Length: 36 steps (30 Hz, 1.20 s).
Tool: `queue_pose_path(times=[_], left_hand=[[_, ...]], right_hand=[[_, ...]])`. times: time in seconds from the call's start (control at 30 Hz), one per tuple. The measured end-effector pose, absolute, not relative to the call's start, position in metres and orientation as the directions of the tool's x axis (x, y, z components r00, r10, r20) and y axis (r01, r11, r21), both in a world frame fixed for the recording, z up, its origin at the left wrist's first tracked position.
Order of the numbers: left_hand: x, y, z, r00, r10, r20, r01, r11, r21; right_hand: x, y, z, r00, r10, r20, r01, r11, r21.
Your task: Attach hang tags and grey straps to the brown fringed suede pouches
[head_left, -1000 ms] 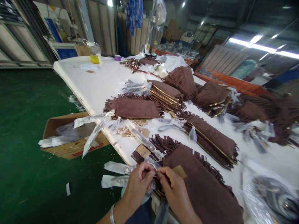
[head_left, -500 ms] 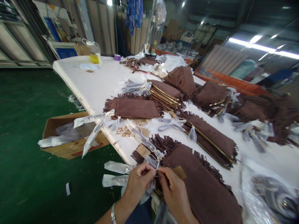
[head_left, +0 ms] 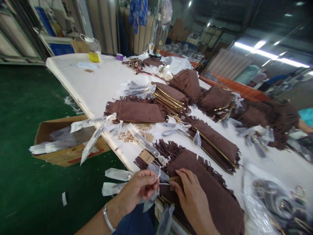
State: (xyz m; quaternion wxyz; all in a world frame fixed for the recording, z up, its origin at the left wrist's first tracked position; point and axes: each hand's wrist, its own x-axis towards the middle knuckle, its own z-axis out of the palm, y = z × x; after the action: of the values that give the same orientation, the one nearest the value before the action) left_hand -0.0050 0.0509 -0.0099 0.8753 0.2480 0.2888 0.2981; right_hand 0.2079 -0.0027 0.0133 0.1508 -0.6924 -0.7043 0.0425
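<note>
Left hand [head_left: 143, 185] and right hand [head_left: 193, 197] work at the lower centre of the frame, over the near bag [head_left: 217, 199]. Thumb and fingertips of the left pinch a white string [head_left: 164, 183]; the right curls over a brown tag [head_left: 176, 181], though how firmly it grips is unclear. String and tag lie at the bag's left end, the string crossing the gap between the hands.

Doing this well likely means a light but sure pinch, the tag steadied flat so it does not crease, and the string kept clear of the fringe [head_left: 168, 147] and the plastic around it. Thin string could easily slip or snarl, so small, even pulls seem best.

Counted: one tag at the right hand, and one more tag [head_left: 146, 157] just above the left; the loose tags [head_left: 148, 138] left of centre overlap too much to count. Two plastic sleeves [head_left: 118, 174] jut past the table [head_left: 73, 78] edge beside the left hand. One bag [head_left: 139, 112] lies at centre; the gold-edged stack [head_left: 171, 93] behind it holds several, their number unclear. There is one carton [head_left: 85, 151] at left, one bottle [head_left: 93, 49] and one purple tape roll [head_left: 119, 57] at upper left, and one bangle [head_left: 107, 217] on the left wrist.
</note>
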Motion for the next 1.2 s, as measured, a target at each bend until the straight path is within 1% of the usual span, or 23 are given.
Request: queue_pose_path(times=[0.1, 0.17, 0.23, 0.27, 0.33, 0.4, 0.47, 0.57, 0.67, 0.73, 0.8, 0.87, 0.9, 0.97, 1.03, 1.07, 1.13, 1.2], left_hand=[[-0.01, 0.051, -0.006, 0.685, 0.642, -0.345, -0.4, 0.727, 0.559], [-0.013, 0.051, -0.007, 0.695, 0.633, -0.34, -0.396, 0.733, 0.554], [-0.015, 0.051, -0.008, 0.703, 0.621, -0.347, -0.362, 0.732, 0.578], [-0.016, 0.051, -0.008, 0.708, 0.612, -0.353, -0.337, 0.731, 0.593], [-0.016, 0.051, -0.007, 0.722, 0.588, -0.365, -0.285, 0.734, 0.617], [-0.015, 0.052, -0.004, 0.744, 0.56, -0.365, -0.243, 0.735, 0.633], [-0.013, 0.053, 0.001, 0.77, 0.535, -0.347, -0.204, 0.722, 0.661], [-0.009, 0.055, 0.007, 0.794, 0.528, -0.3, -0.158, 0.657, 0.737], [-0.006, 0.056, 0.011, 0.8, 0.533, -0.275, -0.122, 0.593, 0.796], [-0.005, 0.057, 0.009, 0.786, 0.547, -0.288, -0.087, 0.559, 0.824], [-0.005, 0.058, 0.003, 0.741, 0.589, -0.322, -0.049, 0.526, 0.849], [-0.007, 0.057, -0.006, 0.693, 0.629, -0.351, -0.047, 0.526, 0.849], [-0.007, 0.056, -0.011, 0.681, 0.638, -0.36, -0.066, 0.543, 0.837], [-0.01, 0.054, -0.018, 0.664, 0.653, -0.364, -0.138, 0.585, 0.799], [-0.013, 0.051, -0.022, 0.606, 0.701, -0.376, -0.236, 0.61, 0.756], [-0.016, 0.049, -0.022, 0.556, 0.734, -0.39, -0.29, 0.611, 0.736], [-0.022, 0.048, -0.018, 0.43, 0.803, -0.413, -0.409, 0.581, 0.703], [-0.029, 0.048, -0.013, 0.291, 0.864, -0.411, -0.516, 0.503, 0.693]], right_hand=[[0.209, -0.007, 0.013, 0.03, 0.996, 0.082, 0.954, -0.004, -0.3], [0.206, -0.01, 0.017, 0.053, 0.997, 0.05, 0.928, -0.03, -0.37], [0.202, -0.012, 0.025, 0.056, 0.998, 0.021, 0.887, -0.04, -0.459], [0.2, -0.012, 0.03, 0.035, 0.999, 0.006, 0.867, -0.027, -0.498], [0.193, -0.01, 0.04, -0.062, 0.998, -0.018, 0.837, 0.043, -0.546], [0.185, -0.006, 0.049, -0.184, 0.982, -0.039, 0.825, 0.133, -0.55], [0.176, 0.001, 0.055, -0.269, 0.963, -0.035, 0.82, 0.209, -0.532], [0.165, 0.012, 0.059, -0.379, 0.925, -0.009, 0.796, 0.321, -0.513], [0.16, 0.018, 0.058, -0.47, 0.882, -0.025, 0.788, 0.406, -0.463], [0.16, 0.019, 0.055, -0.431, 0.902, -0.016, 0.799, 0.373, -0.472], [0.162, 0.018, 0.051, -0.315, 0.949, 0.013, 0.773, 0.265, -0.576], [0.165, 0.015, 0.046, -0.181, 0.983, 0.025, 0.692, 0.145, -0.707], [0.168, 0.012, 0.042, -0.117, 0.993, 0.025, 0.648, 0.096, -0.755], [0.173, 0.008, 0.034, -0.006, 1.0, 0.016, 0.589, 0.017, -0.808], [0.179, 0.004, 0.026, 0.059, 0.998, 0.0, 0.586, -0.035, -0.809], [0.182, 0.002, 0.023, 0.06, 0.998, -0.005, 0.612, -0.04, -0.79], [0.187, -0.002, 0.019, 0.003, 1.0, -0.003, 0.684, -0.004, -0.729], [0.191, -0.005, 0.019, -0.07, 0.998, 0.001, 0.746, 0.053, -0.664]])
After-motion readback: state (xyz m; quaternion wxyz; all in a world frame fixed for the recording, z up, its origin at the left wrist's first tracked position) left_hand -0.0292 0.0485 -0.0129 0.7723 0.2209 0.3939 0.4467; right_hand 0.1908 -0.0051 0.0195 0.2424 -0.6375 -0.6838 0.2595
